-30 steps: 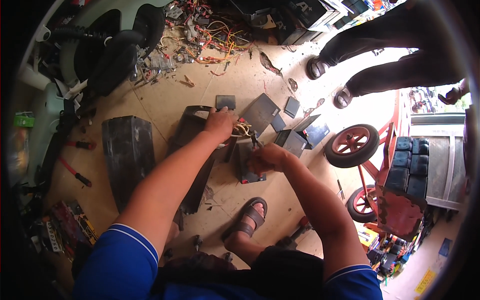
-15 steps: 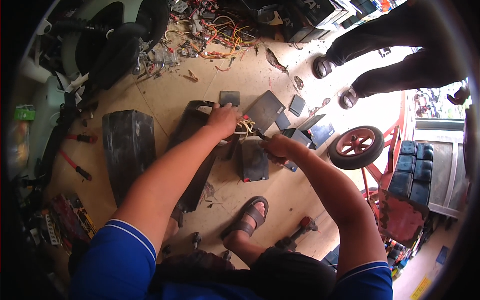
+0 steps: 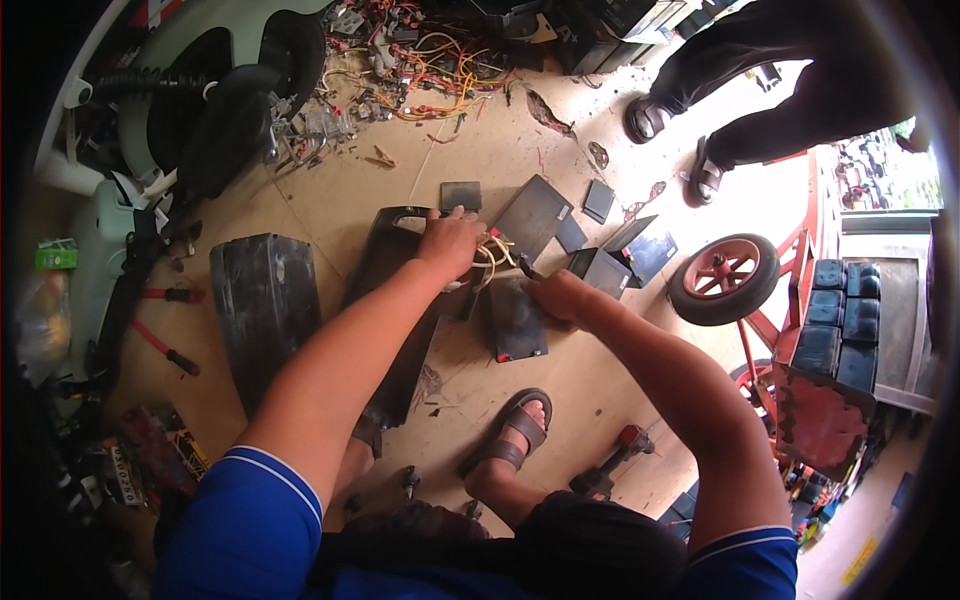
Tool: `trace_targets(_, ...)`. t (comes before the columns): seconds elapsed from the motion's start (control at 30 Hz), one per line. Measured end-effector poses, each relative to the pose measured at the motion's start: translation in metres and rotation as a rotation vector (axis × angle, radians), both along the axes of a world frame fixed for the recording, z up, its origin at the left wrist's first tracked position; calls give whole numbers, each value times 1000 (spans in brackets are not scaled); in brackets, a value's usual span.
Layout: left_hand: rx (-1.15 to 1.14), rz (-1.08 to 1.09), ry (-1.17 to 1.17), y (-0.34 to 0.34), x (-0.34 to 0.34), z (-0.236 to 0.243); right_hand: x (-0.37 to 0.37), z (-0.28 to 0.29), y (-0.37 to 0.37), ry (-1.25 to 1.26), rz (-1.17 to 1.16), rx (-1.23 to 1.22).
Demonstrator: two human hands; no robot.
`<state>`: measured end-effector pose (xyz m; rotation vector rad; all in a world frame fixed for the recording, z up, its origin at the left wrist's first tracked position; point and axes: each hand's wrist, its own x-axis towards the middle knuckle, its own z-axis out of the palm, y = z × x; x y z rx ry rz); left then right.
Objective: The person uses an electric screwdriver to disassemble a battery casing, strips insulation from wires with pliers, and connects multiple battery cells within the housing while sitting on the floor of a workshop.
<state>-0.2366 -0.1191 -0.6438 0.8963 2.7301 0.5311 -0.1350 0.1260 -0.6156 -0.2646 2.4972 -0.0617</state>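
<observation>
My left hand (image 3: 450, 245) is closed at the far end of a long black plastic casing (image 3: 388, 270), its fingers curled down. What they grip is hidden beneath the hand. White and yellow wires (image 3: 492, 257) come out right beside those fingers. In my right hand (image 3: 558, 296) is a small dark tool that looks like pliers (image 3: 525, 265), its tip at the wires. Just below the tool stands a dark block battery (image 3: 517, 320) with red at its lower corners.
Several more black batteries (image 3: 533, 217) lie beyond my hands. A second black casing (image 3: 265, 310) lies to the left, near red-handled cutters (image 3: 165, 347). A cordless power tool (image 3: 615, 460) is near my foot. At right stands a red cart wheel (image 3: 722, 279); another person's legs (image 3: 745, 115) are far right.
The view has shifted slightly. My right hand has turned a little at the wires, and the tool's tip stays beside them. My left hand keeps its place on the casing.
</observation>
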Motion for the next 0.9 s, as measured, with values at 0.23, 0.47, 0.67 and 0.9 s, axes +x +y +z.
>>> trace_targets(0.23,-4,77,-37,-24,-6,-12,-17,35,-58,-625,-984,-677)
trace_targets(0.47,2,94,-53,-27,-3,-13,-11,29,-48,-725,-1123,-755)
trace_targets(0.67,55,55,12,-28,-4,-17,-16,24,-36,-732,-1076,-709)
trace_targets(0.9,162,115,-7,-37,5,-7,-24,51,-43,-585,-546,-423)
